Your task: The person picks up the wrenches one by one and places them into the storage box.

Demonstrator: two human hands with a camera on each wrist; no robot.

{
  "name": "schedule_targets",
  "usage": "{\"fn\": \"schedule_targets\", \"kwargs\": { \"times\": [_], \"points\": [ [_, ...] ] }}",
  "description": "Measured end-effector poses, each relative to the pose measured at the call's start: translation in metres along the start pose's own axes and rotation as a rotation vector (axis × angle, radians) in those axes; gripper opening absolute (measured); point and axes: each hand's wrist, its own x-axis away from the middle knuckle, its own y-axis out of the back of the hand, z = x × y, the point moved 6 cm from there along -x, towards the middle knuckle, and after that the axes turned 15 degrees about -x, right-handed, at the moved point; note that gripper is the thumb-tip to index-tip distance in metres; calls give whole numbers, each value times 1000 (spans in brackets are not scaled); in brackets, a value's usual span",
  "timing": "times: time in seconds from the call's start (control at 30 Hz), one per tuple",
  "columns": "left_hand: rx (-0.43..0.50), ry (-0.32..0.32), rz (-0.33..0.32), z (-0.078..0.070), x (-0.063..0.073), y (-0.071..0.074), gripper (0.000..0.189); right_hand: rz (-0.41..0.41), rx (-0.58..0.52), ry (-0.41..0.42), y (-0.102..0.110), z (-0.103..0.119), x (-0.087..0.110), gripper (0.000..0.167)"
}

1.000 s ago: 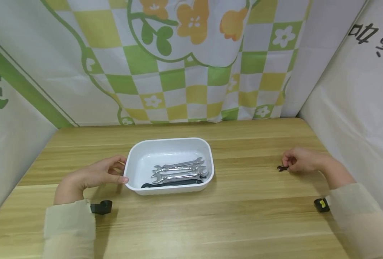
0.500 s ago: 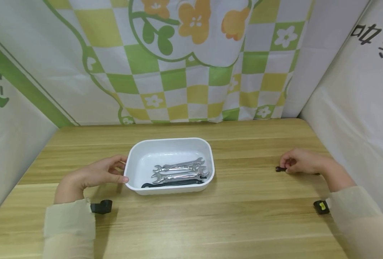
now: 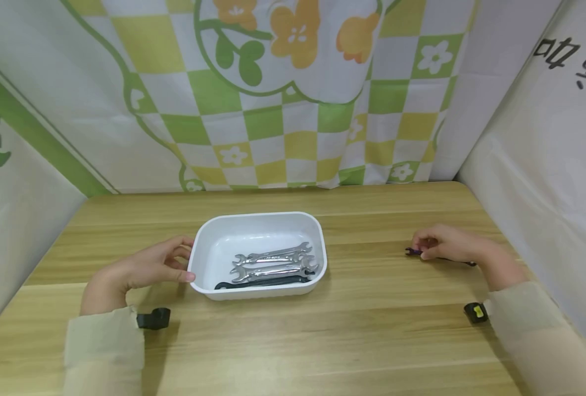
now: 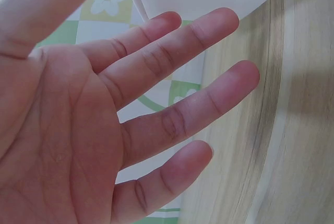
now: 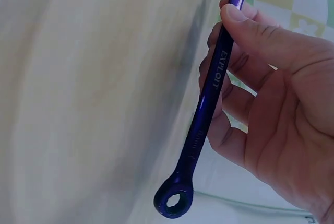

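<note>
In the right wrist view a purple-blue combination wrench (image 5: 210, 96), marked EXPLOIT, has an open jaw at one end and a ring at the other. My right hand (image 3: 446, 242) pinches it near the open end between thumb and fingers, just over the right part of the table. A white plastic box (image 3: 255, 224) stands left of centre. Against its left end rests my left hand (image 3: 147, 269), thumb at the rim and fingers extended beside the wall. Inside the box lie several silver open-end wrenches (image 3: 273, 269) and a black wrench (image 3: 263, 282) along the near side.
The wooden table (image 3: 293, 341) runs back to a checkered curtain (image 3: 268, 121), with white cloth (image 3: 545, 165) at the right side. Bare wood lies between the box and my right hand.
My right hand has moved left and slightly up in the head view with the wrench, more of which now shows. My left hand and the box stay in place.
</note>
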Motion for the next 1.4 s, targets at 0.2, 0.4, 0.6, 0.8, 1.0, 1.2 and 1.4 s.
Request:
{"fn": "schedule_targets", "kwargs": {
  "times": [0.2, 0.4, 0.6, 0.8, 1.0, 1.2, 1.4],
  "points": [
    [7, 22, -2, -1, 0, 0, 69, -25, 22, 38, -1, 16, -13, 10],
    [14, 26, -7, -2, 1, 0, 69, -35, 62, 17, -4, 35, -26, 14],
    [3, 44, -12, 0, 2, 0, 69, -24, 88, 74, -7, 58, -40, 15],
    [0, 43, -13, -1, 1, 1, 70, -1, 97, 130, -12, 81, -56, 15],
    [0, 34, -13, -2, 0, 1, 68, 11, 108, 185, -20, 108, -75, 18],
    [-9, 52, -13, -2, 1, 1, 69, 46, 115, 259, -32, 137, -94, 16],
    [-14, 45, -10, -2, 0, 1, 67, 71, 106, 326, -42, 159, -109, 16]
  ]
}}
